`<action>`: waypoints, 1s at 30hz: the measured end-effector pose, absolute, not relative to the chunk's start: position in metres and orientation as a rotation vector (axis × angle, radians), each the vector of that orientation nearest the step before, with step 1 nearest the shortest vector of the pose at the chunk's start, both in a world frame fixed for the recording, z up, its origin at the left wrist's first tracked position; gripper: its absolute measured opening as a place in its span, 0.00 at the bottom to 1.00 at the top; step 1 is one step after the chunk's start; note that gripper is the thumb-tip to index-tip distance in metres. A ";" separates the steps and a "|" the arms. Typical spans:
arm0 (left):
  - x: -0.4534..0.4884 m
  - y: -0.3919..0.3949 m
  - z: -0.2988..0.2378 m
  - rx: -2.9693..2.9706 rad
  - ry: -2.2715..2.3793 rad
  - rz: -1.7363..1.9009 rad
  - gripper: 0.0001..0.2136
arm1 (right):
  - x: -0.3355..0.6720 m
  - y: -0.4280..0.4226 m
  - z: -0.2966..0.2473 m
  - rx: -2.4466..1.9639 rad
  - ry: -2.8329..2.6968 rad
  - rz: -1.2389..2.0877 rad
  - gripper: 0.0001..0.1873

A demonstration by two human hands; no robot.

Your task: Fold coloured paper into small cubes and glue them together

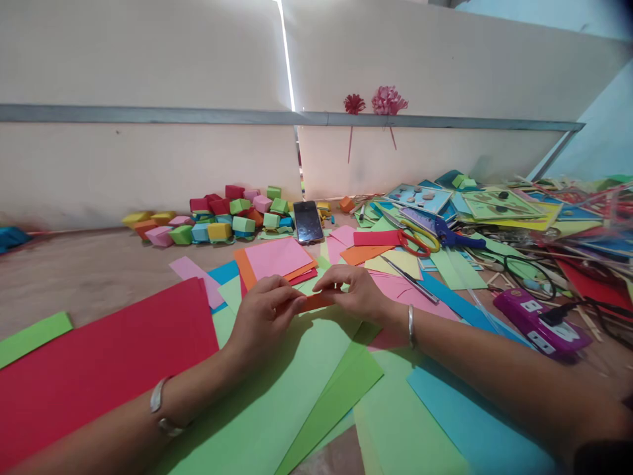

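Between my two hands is a small orange-red strip of paper [316,302]. My left hand [267,310] pinches its left end with thumb and forefinger. At the other end, my right hand [356,292] grips it the same way, fingers bent. Both hands are just above a large light green sheet [277,389]. Right behind them lie stacked pink [277,256] and orange squares of paper. To the right of my right hand rests a silver pen-like cutter [410,280] on pink and yellow paper. The strip's ends are hidden by my fingers.
Folded paper boxes [230,218] of many colours sit along the white board, beside a phone [308,221]. Scissors [418,243], a blue glue gun [452,236] and a purple power strip [539,323] with cables lie right. A red sheet [123,363] covers the left.
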State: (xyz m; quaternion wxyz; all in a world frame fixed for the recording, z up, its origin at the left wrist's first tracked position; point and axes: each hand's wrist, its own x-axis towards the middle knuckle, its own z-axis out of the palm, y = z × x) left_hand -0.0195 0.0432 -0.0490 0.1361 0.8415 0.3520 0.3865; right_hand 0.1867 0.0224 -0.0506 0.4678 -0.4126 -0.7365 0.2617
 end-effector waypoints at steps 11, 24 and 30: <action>-0.014 0.035 -0.044 2.257 1.075 0.817 0.15 | 0.185 0.019 -0.040 -1.223 -2.099 0.625 0.07; -0.017 0.037 -0.051 2.516 1.120 0.626 0.07 | 0.179 0.015 -0.047 -1.457 -2.147 0.480 0.05; -0.017 0.037 -0.057 2.758 1.019 0.679 0.14 | 0.181 0.020 -0.048 -1.552 -2.170 0.456 0.03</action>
